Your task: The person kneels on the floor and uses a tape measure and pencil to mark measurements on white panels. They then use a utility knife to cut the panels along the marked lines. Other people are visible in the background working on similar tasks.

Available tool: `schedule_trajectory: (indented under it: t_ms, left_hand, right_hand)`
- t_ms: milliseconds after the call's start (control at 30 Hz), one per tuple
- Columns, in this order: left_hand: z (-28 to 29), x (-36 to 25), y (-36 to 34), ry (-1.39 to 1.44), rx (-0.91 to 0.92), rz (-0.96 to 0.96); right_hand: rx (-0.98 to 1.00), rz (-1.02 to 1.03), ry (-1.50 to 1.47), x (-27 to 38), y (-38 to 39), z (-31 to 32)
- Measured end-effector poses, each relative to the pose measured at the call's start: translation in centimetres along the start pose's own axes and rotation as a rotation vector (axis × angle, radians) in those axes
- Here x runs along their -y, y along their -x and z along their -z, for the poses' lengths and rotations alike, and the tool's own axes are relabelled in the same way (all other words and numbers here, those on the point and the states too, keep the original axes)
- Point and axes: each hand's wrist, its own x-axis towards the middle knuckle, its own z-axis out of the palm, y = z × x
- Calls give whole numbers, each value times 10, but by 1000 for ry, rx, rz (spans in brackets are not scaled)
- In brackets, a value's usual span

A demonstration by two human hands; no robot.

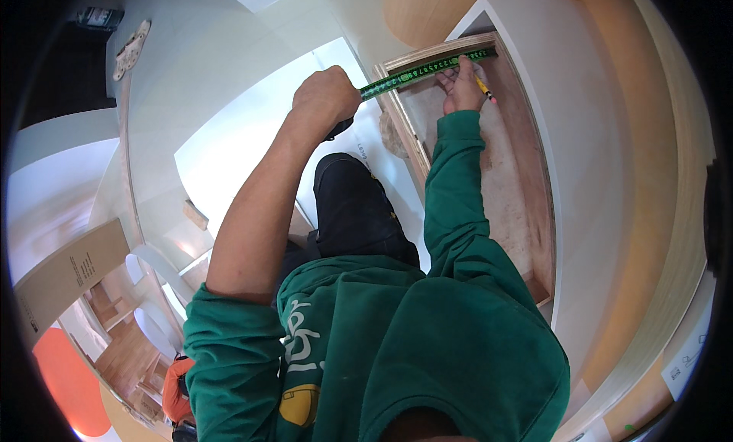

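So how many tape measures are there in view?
1: the green tape measure, running from the left hand across the wooden box's rim to the right hand inside. Others could be hidden behind the body.

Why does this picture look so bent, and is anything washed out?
In the head view, the fisheye lens bows the edges of the white cabinet and darkens the corners; also there, glare nearly washes out the white panel, while the green tape measure looks fairly sharp.
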Motion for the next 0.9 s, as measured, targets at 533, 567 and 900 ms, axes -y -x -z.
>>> schedule_trajectory:
  t_ms: [533,567,900]
  left_hand:
    - [-85,71,109,417,-317,16]
    - [-105,86,137,512,-276,51]
    - [-313,236,376,1256,-886,614]
  right_hand:
    - [457,-129,275,34,101,-16]
    - [531,-115,416,26,133,-16]
    - [1748,-281,1023,-140,426,46]
